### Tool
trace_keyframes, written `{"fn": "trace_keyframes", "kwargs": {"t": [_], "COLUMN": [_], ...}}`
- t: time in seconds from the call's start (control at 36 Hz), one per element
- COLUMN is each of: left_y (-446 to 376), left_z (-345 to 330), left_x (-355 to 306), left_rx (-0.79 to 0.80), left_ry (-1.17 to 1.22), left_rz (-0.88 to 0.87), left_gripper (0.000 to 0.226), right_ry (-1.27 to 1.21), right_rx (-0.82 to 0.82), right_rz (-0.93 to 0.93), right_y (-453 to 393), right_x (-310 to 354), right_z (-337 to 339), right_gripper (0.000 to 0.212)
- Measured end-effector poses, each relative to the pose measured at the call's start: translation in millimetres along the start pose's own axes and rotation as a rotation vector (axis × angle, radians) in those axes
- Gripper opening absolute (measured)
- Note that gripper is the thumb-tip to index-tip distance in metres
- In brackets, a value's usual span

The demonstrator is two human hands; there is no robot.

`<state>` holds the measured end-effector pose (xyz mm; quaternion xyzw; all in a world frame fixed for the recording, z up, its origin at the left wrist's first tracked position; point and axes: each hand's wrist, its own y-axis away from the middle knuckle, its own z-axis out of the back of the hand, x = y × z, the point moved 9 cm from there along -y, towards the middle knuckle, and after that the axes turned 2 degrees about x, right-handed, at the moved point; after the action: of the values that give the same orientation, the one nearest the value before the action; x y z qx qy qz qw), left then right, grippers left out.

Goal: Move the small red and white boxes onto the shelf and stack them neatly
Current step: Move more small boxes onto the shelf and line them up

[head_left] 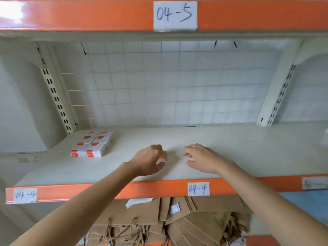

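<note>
Several small red and white boxes [93, 144] lie in a flat block at the back left of the pale shelf [230, 148], close to the left upright. Over the middle of the shelf hover my left hand [150, 159] and my right hand [200, 158], a short gap between them. Both have loosely curled fingers and hold nothing. The boxes lie well to the left of my left hand, apart from it.
The shelf's orange front edge [159, 189] carries paper labels reading 04-4. An orange beam [88, 15] labelled 04-5 runs overhead. A wire grid [177, 82] backs the shelf. Brown paper bags [159, 217] are piled on the level below.
</note>
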<state>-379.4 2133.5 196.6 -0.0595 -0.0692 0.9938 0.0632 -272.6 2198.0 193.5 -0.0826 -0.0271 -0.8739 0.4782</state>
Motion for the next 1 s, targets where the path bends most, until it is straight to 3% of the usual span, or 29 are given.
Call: {"fn": "trace_keyframes", "kwargs": {"t": [0.64,1.0], "left_y": [-162,-277], "left_z": [-55,-82], "left_x": [-312,-412], "left_rx": [0.019,0.083], "left_ry": [0.233,0.22], "left_rz": [-0.296,-0.415], "left_gripper": [0.02,0.022], "right_ry": [-0.078,-0.056], "right_rx": [-0.121,-0.218], "right_rz": [-0.453,-0.558], "right_y": [278,312], "right_x": [-254,-369], "right_z": [58,85], "right_gripper": [0.031,0.034]}}
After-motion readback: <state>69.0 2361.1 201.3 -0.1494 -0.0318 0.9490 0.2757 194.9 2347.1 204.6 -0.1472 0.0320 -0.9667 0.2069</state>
